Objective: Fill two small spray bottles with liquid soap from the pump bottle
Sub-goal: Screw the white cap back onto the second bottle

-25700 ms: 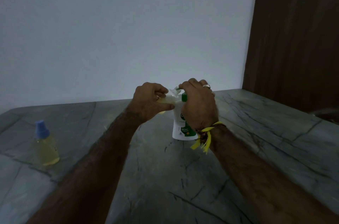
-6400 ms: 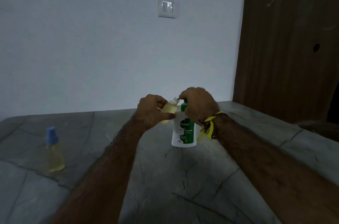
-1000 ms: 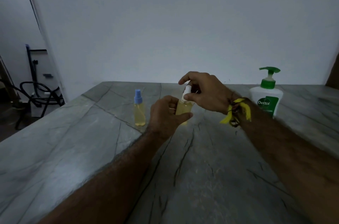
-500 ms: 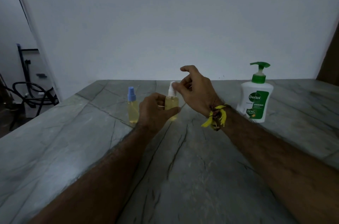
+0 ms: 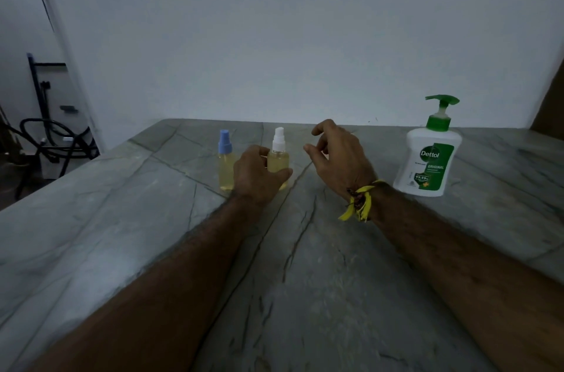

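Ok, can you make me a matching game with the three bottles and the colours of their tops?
Things:
1. Spray bottle on the left
2. Spray bottle held by the left hand
3. Pump bottle

Top colours:
A. Green
B. Blue
C. White

Pairs: 1-B, 2-C, 3-A

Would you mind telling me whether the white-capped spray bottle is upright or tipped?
Upright: the white-capped spray bottle stands on the grey stone counter, gripped by the left hand.
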